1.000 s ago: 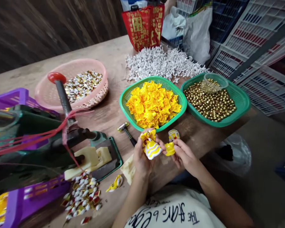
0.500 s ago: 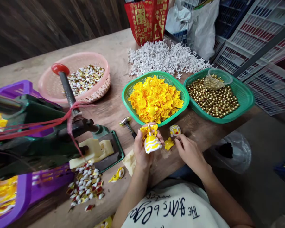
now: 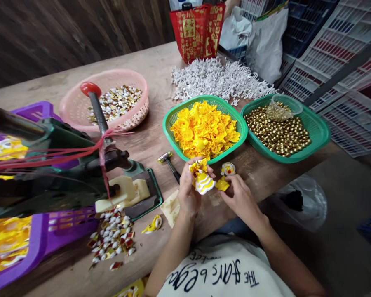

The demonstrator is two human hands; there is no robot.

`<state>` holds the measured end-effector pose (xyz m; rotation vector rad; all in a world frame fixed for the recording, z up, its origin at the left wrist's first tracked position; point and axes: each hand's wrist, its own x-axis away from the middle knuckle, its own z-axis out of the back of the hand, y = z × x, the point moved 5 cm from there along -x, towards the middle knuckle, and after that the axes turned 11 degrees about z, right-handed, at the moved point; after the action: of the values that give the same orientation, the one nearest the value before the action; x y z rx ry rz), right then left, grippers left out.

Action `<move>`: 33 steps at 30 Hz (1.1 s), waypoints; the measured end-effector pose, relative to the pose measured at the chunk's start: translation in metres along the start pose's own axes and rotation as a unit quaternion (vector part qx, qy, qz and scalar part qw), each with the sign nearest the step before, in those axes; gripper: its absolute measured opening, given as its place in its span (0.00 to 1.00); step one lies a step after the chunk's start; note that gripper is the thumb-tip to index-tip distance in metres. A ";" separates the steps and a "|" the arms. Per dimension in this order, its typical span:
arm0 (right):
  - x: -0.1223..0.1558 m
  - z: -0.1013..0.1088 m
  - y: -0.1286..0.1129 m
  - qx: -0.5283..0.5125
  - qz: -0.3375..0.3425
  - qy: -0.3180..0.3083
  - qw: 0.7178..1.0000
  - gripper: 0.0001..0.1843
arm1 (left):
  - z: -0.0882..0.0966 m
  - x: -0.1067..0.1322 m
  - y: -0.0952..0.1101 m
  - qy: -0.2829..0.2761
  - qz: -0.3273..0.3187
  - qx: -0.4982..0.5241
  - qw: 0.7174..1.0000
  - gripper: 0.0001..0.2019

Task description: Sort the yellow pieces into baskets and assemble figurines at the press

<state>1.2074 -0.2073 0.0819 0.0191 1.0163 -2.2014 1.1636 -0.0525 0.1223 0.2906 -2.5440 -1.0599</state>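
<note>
My left hand (image 3: 188,194) is closed round a yellow and white striped ornament (image 3: 203,180) topped with a yellow flower piece. My right hand (image 3: 239,197) pinches a small yellow flower piece (image 3: 222,185) right beside it. A second small yellow and white ornament (image 3: 228,168) lies on the wooden table (image 3: 148,70) just beyond my right fingers. Both hands hover in front of the green basket (image 3: 173,119) heaped with yellow flower pieces (image 3: 204,129).
A second green basket (image 3: 320,128) holds gold beads and a clear cup (image 3: 282,108). White plastic parts (image 3: 218,78) are heaped behind. A pink basket (image 3: 77,107), a green hand press (image 3: 64,173), purple crates (image 3: 34,243), a small hammer (image 3: 170,163) and scattered pieces (image 3: 113,239) lie left.
My right hand set the small yellow piece down on the table, then picked it up again and brought it against the ornament in my left hand. The view has shifted slightly.
</note>
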 end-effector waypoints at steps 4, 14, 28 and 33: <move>-0.004 0.019 -0.006 -0.235 -0.052 0.133 0.962 0.19 | 0.000 0.005 -0.006 0.007 -0.065 -0.079 0.995 0.24; -0.014 0.003 -0.036 -0.425 -0.007 0.235 0.874 0.27 | 0.011 0.010 -0.017 0.030 -0.205 -0.315 0.926 0.28; -0.025 0.009 -0.033 -0.419 -0.067 0.228 0.876 0.18 | 0.001 0.008 -0.015 0.009 -0.160 -0.346 0.925 0.24; -0.024 0.009 -0.028 -0.425 -0.073 0.227 0.873 0.18 | -0.001 0.011 -0.014 0.021 -0.177 -0.347 0.921 0.24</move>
<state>1.2110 -0.1869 0.1135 0.0622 2.2415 -1.7151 1.1550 -0.0666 0.1155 0.5690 -1.9392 -1.9730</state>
